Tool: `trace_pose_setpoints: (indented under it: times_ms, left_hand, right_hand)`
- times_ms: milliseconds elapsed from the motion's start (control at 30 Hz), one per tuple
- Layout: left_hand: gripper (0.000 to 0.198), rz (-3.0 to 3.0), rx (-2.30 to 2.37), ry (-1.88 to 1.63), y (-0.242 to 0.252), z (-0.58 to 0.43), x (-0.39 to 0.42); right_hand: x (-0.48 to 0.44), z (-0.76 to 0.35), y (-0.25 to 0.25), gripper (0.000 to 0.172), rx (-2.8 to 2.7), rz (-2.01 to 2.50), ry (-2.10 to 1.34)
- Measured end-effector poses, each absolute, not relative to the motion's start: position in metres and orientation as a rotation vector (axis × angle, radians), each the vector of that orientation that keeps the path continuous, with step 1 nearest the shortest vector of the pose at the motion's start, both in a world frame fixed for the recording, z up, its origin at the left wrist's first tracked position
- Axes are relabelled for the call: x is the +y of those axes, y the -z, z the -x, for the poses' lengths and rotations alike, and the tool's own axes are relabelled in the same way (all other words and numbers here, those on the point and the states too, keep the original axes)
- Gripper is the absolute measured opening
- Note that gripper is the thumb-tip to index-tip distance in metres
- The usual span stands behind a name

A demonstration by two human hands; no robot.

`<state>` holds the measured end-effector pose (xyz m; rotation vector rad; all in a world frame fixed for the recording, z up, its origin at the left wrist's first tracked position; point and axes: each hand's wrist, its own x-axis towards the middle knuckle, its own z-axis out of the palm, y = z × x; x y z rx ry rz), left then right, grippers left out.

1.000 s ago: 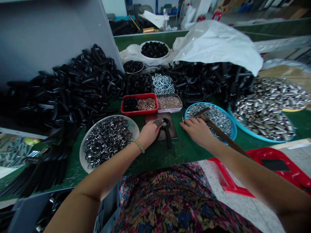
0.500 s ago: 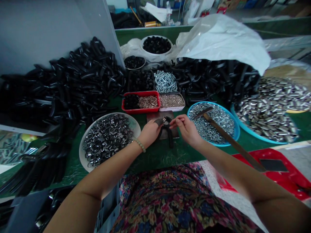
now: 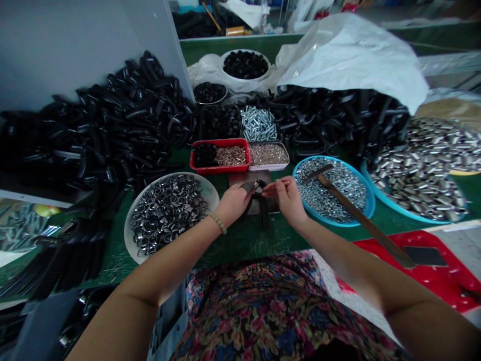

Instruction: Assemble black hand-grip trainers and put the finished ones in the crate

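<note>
Over the metal plate (image 3: 242,177), near the centre of my view, is a black part (image 3: 264,214), its visible leg pointing to six o'clock. From its nine o'clock, my left hand (image 3: 235,200) is clamped on the upper end; at three, my right hand (image 3: 290,201) has its fingers bunched close by, around what I cannot tell. I judge the part light, stiff and rather slippery, best gripped by its leg. I can read no brand, label or writing.
</note>
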<state>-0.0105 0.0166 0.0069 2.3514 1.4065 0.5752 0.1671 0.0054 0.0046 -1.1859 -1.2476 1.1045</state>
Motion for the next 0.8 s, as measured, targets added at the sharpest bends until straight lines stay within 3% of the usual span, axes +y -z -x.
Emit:
trace_pose_setpoints:
  times_ms: [167,300,467,800]
  left_hand:
    - [0.034,-2.355,1.447,-0.535,-0.009,0.01,0.013]
    - [0.033,-2.412,1.437,-0.547,-0.008,0.006,0.011]
    - [0.033,-2.516,1.476,-0.465,-0.006,-0.001,0.008]
    - [0.028,-2.732,1.444,-0.257,-0.012,-0.003,-0.001]
  right_hand:
    - [0.011,-0.178,0.01,0.024,-0.942,1.073,-1.211]
    - [0.017,-0.204,0.005,0.024,-1.397,1.242,-0.737]
    - [0.012,-0.231,0.0,0.038,-2.048,1.461,-0.139]
    - [-0.02,-0.259,-0.026,0.028,-2.057,1.398,0.011]
